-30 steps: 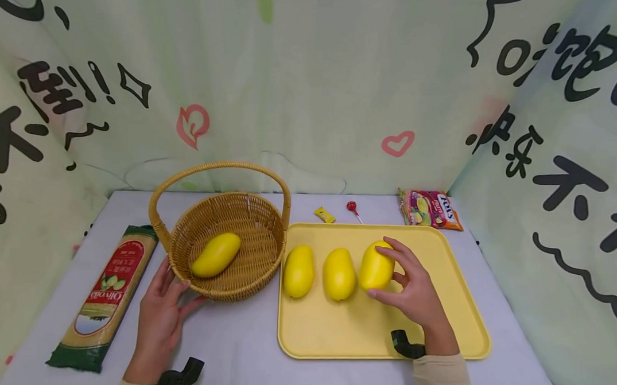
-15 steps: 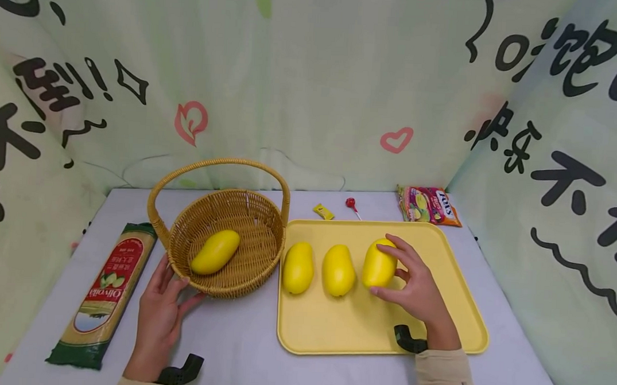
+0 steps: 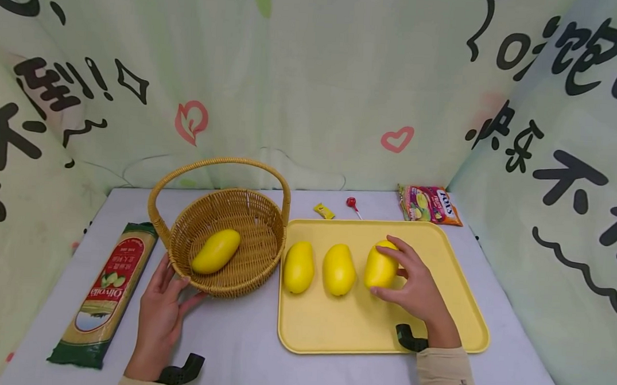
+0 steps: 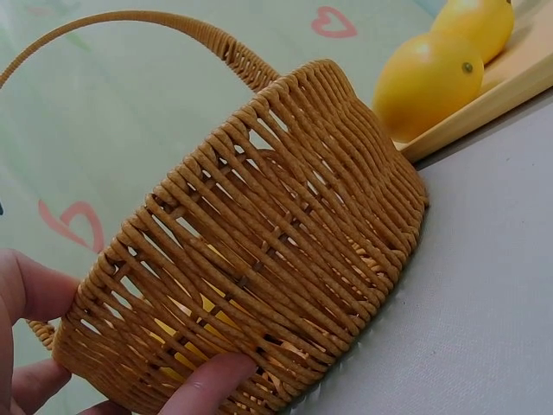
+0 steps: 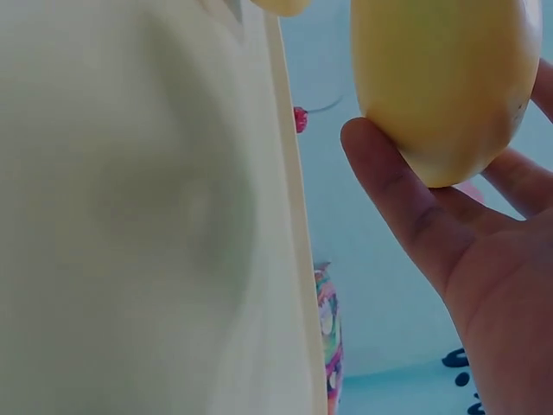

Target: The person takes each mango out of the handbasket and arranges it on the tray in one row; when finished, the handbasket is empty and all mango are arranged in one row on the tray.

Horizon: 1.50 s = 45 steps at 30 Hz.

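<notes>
My right hand (image 3: 417, 289) holds a yellow mango (image 3: 380, 266) between thumb and fingers, over the right half of the yellow tray (image 3: 343, 335). In the right wrist view the mango (image 5: 445, 78) stands apart from the tray's surface, which carries a soft shadow. Two more mangoes, one on the left (image 3: 299, 267) and one in the middle (image 3: 339, 270), lie side by side on the tray. My left hand (image 3: 160, 318) holds the near left side of a wicker basket (image 3: 260, 242), thumb against the woven wall in the left wrist view. One mango (image 3: 215, 251) lies inside the basket.
A pasta packet (image 3: 104, 298) lies at the left. Behind the tray are a small yellow wrapped sweet (image 3: 324, 211), a red lollipop (image 3: 351, 203) and a colourful candy bag (image 3: 429, 205). The basket's tall handle (image 3: 222, 161) arches up; printed curtains (image 3: 313, 89) enclose the table.
My right hand has shifted slightly to the right with the mango. The left hand and basket have stayed in place, and the head view has tilted a little.
</notes>
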Tool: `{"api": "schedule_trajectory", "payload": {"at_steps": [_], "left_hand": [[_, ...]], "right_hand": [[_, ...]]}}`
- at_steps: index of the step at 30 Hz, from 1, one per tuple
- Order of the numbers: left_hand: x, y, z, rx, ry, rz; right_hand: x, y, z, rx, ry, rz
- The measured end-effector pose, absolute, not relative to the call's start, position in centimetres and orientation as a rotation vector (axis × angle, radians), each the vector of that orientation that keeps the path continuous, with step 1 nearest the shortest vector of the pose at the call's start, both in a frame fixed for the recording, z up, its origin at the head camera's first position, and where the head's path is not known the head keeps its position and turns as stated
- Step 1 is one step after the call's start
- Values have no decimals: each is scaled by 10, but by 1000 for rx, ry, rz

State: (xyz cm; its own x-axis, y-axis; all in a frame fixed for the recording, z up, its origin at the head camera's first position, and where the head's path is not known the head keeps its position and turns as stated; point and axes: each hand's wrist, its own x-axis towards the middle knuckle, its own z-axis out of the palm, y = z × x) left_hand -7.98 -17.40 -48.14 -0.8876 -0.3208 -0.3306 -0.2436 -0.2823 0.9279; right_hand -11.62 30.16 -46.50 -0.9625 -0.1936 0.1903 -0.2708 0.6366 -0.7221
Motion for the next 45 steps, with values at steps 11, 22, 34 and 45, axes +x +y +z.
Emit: {"api": "schedule_trajectory", "payload": {"at_steps": [11,22,34,45], "left_hand": [[-81,-174,-482,729,-1860,-2359],[-79,-175,-484,733,-1861,-2358],[-81,-175,-486,703,-1852,-2369],[-80,-176,-485,712,-1846,-2379]], "right_hand": [[-117,301,-469,400,-2884,1150],[-119,299,-474,403,-2943,1081],[-120,297,-478,412,-2961,1085],[-121,294,-479,430,-2989,1050]]}}
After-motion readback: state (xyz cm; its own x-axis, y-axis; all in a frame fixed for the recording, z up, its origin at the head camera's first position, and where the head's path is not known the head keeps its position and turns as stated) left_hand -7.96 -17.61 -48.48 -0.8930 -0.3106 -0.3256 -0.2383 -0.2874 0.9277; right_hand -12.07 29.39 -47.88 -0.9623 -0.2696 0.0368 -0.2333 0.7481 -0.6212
